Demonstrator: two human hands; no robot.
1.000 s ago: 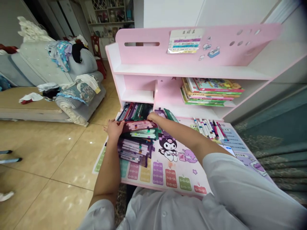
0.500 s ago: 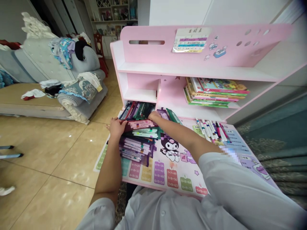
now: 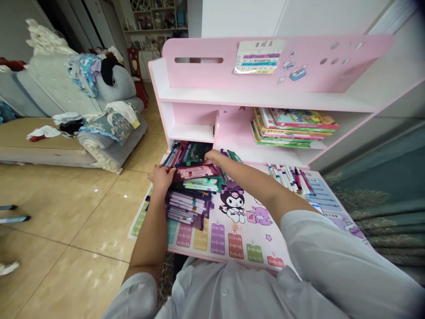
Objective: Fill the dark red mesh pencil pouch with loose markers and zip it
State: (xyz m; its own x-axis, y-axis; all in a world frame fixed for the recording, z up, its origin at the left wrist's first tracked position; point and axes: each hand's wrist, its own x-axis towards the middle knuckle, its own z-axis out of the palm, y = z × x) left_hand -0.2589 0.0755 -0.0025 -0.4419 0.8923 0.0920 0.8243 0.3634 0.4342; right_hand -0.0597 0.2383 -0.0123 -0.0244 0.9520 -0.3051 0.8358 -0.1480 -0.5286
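Note:
A dark red see-through pouch of markers (image 3: 194,172) lies across the top of a pile on the desk. My left hand (image 3: 162,178) grips its left end, thumb on the upper side. At its far right edge, my right hand (image 3: 214,156) has its fingers closed on the pouch, the fingertips partly hidden. Beneath is a green pouch of markers (image 3: 201,184), and nearer my body several purple pouches of markers (image 3: 186,206) are stacked. Behind my hands, more dark pouches (image 3: 191,153) fill the low compartment. Beyond my right wrist lies another green pouch (image 3: 234,156).
Loose markers (image 3: 288,177) lie at the desk's right. A stack of books (image 3: 292,128) sits in the pink shelf unit (image 3: 199,95). A printed desk mat (image 3: 249,239) covers the desktop. To the left stands a sofa (image 3: 99,150) with clothes on it.
My right hand has shifted slightly up and left along the red pouch's far edge. My left hand keeps its hold. The whole view has moved a little.

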